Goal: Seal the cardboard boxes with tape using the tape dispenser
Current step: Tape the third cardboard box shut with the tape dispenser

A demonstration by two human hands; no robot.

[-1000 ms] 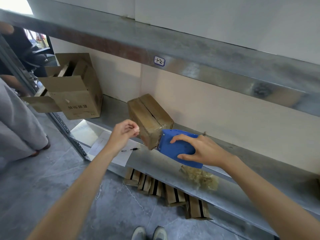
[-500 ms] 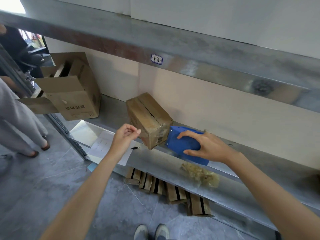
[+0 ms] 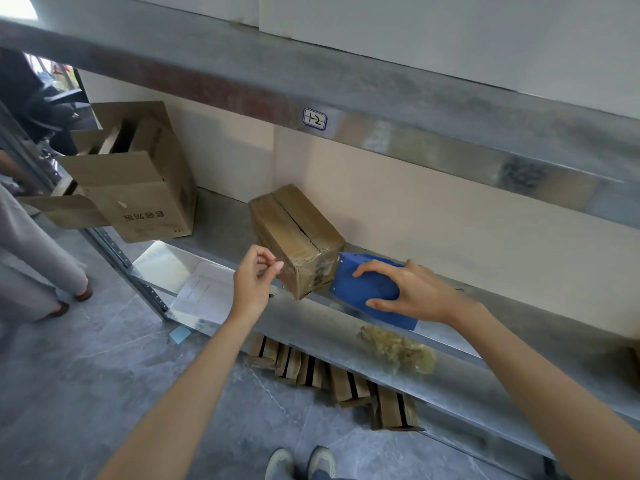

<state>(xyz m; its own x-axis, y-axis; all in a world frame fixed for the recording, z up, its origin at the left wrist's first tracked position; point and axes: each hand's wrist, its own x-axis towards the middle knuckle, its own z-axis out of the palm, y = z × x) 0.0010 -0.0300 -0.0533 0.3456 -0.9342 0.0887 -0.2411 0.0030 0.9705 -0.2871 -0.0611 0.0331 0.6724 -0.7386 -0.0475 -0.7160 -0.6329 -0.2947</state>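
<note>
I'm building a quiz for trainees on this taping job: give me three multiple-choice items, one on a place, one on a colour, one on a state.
1. Where is the tape dispenser? A on the floor; B on the shelf, right of the small box; C inside the big box.
2. Its colour? A blue; B red; C yellow.
3. The big box's flaps? A taped shut; B open; C torn off.

B: it sits by the small box under the right hand.
A: blue body.
B: flaps stand out.
</note>
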